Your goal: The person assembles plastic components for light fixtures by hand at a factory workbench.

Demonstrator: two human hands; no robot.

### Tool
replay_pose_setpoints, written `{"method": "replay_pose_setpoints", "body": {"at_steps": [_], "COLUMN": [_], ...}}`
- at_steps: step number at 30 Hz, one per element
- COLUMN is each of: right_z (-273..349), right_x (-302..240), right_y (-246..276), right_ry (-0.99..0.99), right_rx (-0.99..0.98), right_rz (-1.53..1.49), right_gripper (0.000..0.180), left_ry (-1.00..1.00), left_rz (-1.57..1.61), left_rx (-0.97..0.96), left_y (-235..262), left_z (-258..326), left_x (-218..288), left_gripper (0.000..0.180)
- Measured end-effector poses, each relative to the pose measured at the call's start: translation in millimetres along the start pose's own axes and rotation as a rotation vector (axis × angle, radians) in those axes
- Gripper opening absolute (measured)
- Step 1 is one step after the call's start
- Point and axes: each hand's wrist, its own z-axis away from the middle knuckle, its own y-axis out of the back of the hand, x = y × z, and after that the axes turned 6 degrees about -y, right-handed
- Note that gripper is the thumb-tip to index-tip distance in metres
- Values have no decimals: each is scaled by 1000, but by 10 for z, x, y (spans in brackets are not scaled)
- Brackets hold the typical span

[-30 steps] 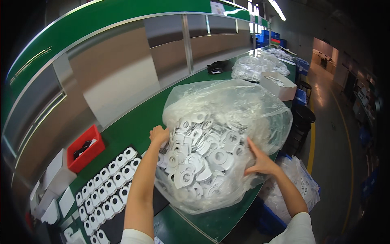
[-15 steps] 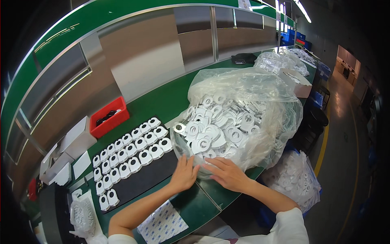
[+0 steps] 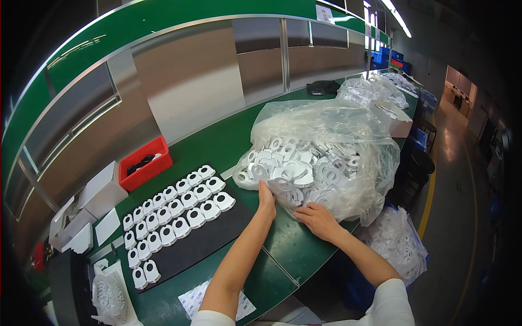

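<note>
A big clear plastic bag [image 3: 375, 146] lies spread on the green workbench, filled with a heap of white ring-ended flat parts [image 3: 296, 168]. At the near left edge of the bag, my left hand [image 3: 266, 200] grips the film, its fingers partly hidden. My right hand [image 3: 319, 220] is closed on the near edge a little to the right, fingers bent at the film. Left of the hands, rows of white parts with dark round centres [image 3: 174, 208] lie on a black mat [image 3: 201, 239]; the mat's near right portion is bare.
A red bin [image 3: 144, 163] with dark items stands behind the mat, beside white boxes [image 3: 100, 187]. A small bag of white pieces [image 3: 109, 290] lies at lower left. Another full bag [image 3: 394, 239] sits below the bench's right edge. A patterned sheet [image 3: 242, 307] lies near my left forearm.
Both hands have shifted: the left moved up and forward along the bag's edge, the right moved slightly right. The bag's near edge has drawn back from the bench's front, and the parts inside have shifted.
</note>
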Motion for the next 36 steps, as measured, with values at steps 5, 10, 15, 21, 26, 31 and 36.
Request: {"method": "replay_pose_setpoints", "body": {"at_steps": [5, 10, 15, 21, 26, 31, 36], "right_z": [-114, -645, -1075, -1148, -1016, -1013, -971], "right_x": [-422, -1148, -1768, -3086, -3645, -4397, -5192], "right_y": [92, -5, -654, -803, -864, -915, -1398], "right_ry": [-89, -265, -180, -194, -334, -546, -445], "right_rx": [-52, 67, 144, 216, 325, 577, 417], "right_rz": [-115, -279, 130, 96, -11, -844, -913], "right_gripper": [24, 28, 45, 43, 24, 12, 14], "left_ry": [-21, 65, 144, -16, -581, -774, -694], "left_rz": [-61, -247, -364, -799, -1470, -1660, -1745], "left_rx": [62, 179, -308, -536, 390, 814, 539], "left_y": [362, 855, 1903, 3567, 4976, 6095, 6731], "left_z": [150, 1099, 2646, 5007, 6125, 6367, 6039], "left_x": [216, 939, 1594, 3211, 3987, 4531, 4646], "left_gripper": [57, 53, 49, 41, 21, 12, 13]}}
